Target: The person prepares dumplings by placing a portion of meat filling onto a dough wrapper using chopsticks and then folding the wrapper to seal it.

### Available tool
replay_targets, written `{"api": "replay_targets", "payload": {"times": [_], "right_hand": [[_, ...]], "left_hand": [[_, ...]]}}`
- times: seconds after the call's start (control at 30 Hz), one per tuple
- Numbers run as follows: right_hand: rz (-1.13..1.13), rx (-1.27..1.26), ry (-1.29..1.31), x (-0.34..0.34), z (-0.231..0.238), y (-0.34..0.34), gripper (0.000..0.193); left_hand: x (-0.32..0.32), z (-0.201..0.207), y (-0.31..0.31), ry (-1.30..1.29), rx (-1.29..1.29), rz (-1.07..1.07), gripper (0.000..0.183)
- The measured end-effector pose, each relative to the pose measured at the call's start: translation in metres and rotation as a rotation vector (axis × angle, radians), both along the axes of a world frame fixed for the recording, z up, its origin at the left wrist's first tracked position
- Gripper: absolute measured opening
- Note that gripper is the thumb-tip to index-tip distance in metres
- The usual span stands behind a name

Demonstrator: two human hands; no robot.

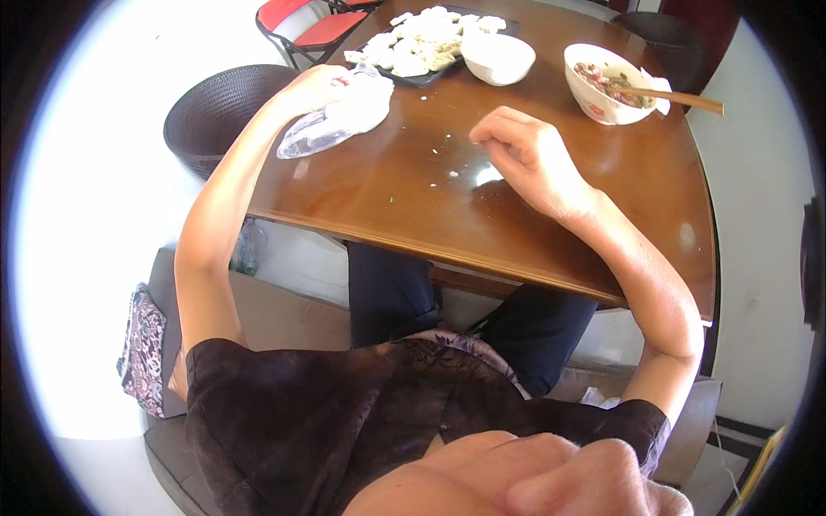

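Near the far left of the table, my left hand (320, 86) grips the top of a clear plastic bag (331, 125) with something white inside. The bag lies slumped on the tabletop. My right hand (525, 159) hovers over the middle of the table, its fingers curled inward and nothing visible in them. Beyond the bag, a dark tray (422, 79) carries many white dumplings (422, 43). A white bowl (497, 60) touches the tray's right side. Farther right stands a flowered bowl (598, 107) of chopped filling (613, 84), with wooden chopsticks (680, 99) resting over its rim.
Small white and green crumbs dot the brown wooden table (413, 185). A dark woven basket (215, 116) stands left of the table, with a red folding chair (323, 26) behind. I sit on a grey-brown bench (284, 301); a patterned cloth item (142, 353) lies at its left end.
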State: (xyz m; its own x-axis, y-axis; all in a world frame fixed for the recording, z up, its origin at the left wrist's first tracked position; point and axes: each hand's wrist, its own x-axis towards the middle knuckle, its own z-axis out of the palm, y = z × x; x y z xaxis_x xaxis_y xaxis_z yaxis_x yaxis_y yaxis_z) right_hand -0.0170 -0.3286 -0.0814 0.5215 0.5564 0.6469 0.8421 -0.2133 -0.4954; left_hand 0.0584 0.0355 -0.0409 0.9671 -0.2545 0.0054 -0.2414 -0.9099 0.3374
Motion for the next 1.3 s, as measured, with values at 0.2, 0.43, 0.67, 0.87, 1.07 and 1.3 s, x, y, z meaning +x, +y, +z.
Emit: {"api": "replay_targets", "payload": {"times": [0.2, 0.43, 0.67, 0.87, 1.07, 1.3], "right_hand": [[0.044, 0.018, -0.136, -0.004, 0.001, 0.002, 0.012], [0.02, -0.048, -0.227, 0.007, -0.008, 0.001, 0.009], [-0.019, 0.004, -0.294, 0.026, -0.014, -0.003, 0.012], [-0.075, 0.003, -0.052, 0.037, -0.016, -0.006, 0.019], [-0.08, 0.068, 0.209, 0.044, -0.017, -0.011, 0.026], [0.075, 0.278, 0.609, 0.041, -0.016, -0.017, 0.058]], "left_hand": [[-0.009, 0.012, 0.001, 0.0, 0.067, 0.037, 0.029], [0.0, 0.004, 0.008, -0.07, 0.091, 0.048, 0.027], [0.001, 0.001, 0.009, -0.189, 0.14, 0.077, 0.017], [-0.017, 0.008, 0.004, -0.255, 0.014, 0.048, 0.011], [-0.028, 0.038, -0.019, -0.159, -0.296, -0.154, 0.015], [-0.058, 0.022, -0.127, -0.034, -0.605, -0.199, 0.014]]}}
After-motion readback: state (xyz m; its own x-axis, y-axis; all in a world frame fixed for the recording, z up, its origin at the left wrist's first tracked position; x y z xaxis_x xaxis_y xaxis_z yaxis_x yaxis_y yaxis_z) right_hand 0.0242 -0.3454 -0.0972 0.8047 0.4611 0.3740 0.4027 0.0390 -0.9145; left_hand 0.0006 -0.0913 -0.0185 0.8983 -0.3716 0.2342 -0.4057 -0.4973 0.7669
